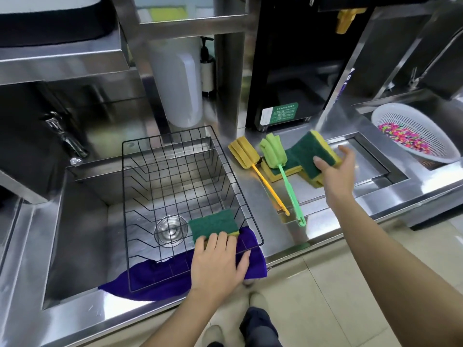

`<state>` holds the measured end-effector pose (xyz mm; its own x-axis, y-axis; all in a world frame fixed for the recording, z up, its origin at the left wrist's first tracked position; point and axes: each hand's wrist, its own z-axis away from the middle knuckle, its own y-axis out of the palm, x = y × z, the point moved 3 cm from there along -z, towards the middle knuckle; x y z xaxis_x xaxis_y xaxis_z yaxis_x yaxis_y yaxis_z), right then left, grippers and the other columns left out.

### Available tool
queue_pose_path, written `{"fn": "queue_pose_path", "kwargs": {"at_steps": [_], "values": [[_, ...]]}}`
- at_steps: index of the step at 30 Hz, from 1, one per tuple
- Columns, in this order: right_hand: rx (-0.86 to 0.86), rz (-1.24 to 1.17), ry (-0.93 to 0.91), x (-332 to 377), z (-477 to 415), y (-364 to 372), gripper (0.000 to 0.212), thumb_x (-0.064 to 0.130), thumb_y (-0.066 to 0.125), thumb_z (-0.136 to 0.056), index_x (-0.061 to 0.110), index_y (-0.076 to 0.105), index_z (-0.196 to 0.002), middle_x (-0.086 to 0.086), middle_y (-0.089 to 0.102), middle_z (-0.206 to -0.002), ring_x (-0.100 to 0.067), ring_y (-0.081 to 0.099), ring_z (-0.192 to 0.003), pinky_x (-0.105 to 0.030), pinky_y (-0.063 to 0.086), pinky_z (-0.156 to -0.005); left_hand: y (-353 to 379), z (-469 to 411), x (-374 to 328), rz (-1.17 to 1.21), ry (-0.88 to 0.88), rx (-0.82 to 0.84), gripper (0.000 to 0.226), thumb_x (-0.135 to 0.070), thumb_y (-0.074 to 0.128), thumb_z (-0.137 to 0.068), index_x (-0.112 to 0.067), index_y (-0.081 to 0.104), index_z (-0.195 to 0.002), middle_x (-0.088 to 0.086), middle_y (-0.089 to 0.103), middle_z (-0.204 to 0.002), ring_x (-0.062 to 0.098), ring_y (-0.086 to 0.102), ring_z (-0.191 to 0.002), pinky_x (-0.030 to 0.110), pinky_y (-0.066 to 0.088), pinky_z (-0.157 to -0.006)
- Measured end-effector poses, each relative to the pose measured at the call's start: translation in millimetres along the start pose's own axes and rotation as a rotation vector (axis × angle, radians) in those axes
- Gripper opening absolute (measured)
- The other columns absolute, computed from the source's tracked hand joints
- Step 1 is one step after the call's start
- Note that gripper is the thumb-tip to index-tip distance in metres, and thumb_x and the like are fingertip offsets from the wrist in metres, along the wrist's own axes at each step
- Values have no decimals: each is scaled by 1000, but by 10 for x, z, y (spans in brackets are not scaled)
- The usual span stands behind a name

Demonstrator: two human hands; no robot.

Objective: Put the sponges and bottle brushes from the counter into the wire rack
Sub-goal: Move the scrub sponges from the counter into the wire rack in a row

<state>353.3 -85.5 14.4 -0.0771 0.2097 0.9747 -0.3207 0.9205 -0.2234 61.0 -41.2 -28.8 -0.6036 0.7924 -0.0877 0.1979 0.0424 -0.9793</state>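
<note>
A black wire rack (pixel 175 151) sits tilted over the steel sink. My left hand (pixel 218 264) holds a green-and-yellow sponge (pixel 213 224) inside the rack's near right corner. My right hand (pixel 337 171) grips another green-and-yellow sponge (pixel 313 151), lifted above the counter. More sponges (pixel 285 169) lie stacked on the counter beneath it. A yellow bottle brush (pixel 244 154) and a green bottle brush (pixel 271 152) lie on the counter, handles pointing toward me; the green one rests across the stack.
A purple cloth (pixel 160 279) hangs over the sink's front edge under the rack. The sink drain (pixel 171 230) shows through the wires. A white colander (pixel 416 136) with coloured bits sits at the right. A white jug (pixel 180 83) and pump bottle (pixel 207 66) stand behind.
</note>
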Motion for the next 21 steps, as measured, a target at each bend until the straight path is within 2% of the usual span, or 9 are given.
{"fn": "queue_pose_path", "kwargs": {"at_steps": [2, 4, 7, 10, 13, 15, 16, 19, 21], "values": [[71, -199, 15, 157, 64, 162, 54, 13, 72, -75, 24, 36, -113, -9, 48, -104, -28, 57, -97, -49, 54, -86, -14, 27, 67, -7, -16, -6, 41, -46, 44, -82, -8, 60, -79, 8, 59, -74, 29, 54, -70, 43, 45, -70], [145, -256, -5, 308, 148, 368, 49, 13, 74, -73, 27, 36, -101, 0, 49, -93, -22, 57, -90, -46, 53, -83, -23, 56, 139, -12, -34, -5, 41, -47, 44, -81, -8, 59, -78, 8, 58, -74, 29, 54, -71, 43, 44, -71], [320, -232, 12, 436, 335, 753, 37, 12, 74, -74, 27, 44, -89, 0, 56, -99, -26, 61, -100, -46, 53, -87, -35, 87, 211, 4, -59, 12, 42, -48, 44, -79, -9, 58, -81, 8, 59, -77, 29, 54, -73, 43, 45, -72], [499, -88, -31, 464, 526, 1129, 27, 9, 71, -78, 12, 53, -97, 1, 54, -94, -30, 58, -102, -43, 51, -88, -23, 122, 246, 34, -76, 30, 43, -47, 45, -79, -8, 59, -90, 10, 62, -88, 29, 57, -80, 43, 45, -76], [638, 62, -99, 459, 701, 1434, 37, 2, 68, -79, -2, 52, -111, 4, 53, -87, -21, 54, -92, -29, 50, -79, -8, 145, 263, 52, -84, 44, 45, -45, 45, -79, -7, 61, -99, 14, 65, -104, 30, 59, -92, 45, 47, -82], [743, 127, -91, 407, 797, 1590, 38, 0, 66, -81, -4, 48, -115, 4, 52, -84, -18, 54, -86, -17, 50, -69, -5, 141, 261, 38, -88, 57, 46, -45, 45, -78, -7, 61, -99, 13, 65, -105, 29, 58, -92, 44, 47, -81], [783, 202, -109, 375, 832, 1656, 36, 2, 65, -82, -3, 48, -114, 0, 53, -86, -17, 54, -84, -16, 50, -67, -2, 138, 259, 32, -90, 64, 46, -45, 45, -78, -8, 61, -99, 13, 65, -105, 29, 58, -91, 44, 47, -81], [887, 478, -221, 301, 901, 1805, 28, 11, 62, -86, 5, 49, -110, -7, 54, -96, -20, 52, -86, -30, 45, -67, 12, 137, 254, 15, -95, 75, 45, -45, 47, -76, -8, 61, -97, 12, 65, -103, 29, 58, -90, 43, 47, -79], [951, 613, -293, 272, 929, 1870, 24, 13, 58, -89, 9, 47, -110, -6, 54, -96, -22, 53, -85, -29, 42, -63, 20, 136, 254, 11, -106, 77, 44, -45, 53, -74, -8, 61, -97, 12, 65, -103, 30, 58, -90, 43, 48, -76]]}}
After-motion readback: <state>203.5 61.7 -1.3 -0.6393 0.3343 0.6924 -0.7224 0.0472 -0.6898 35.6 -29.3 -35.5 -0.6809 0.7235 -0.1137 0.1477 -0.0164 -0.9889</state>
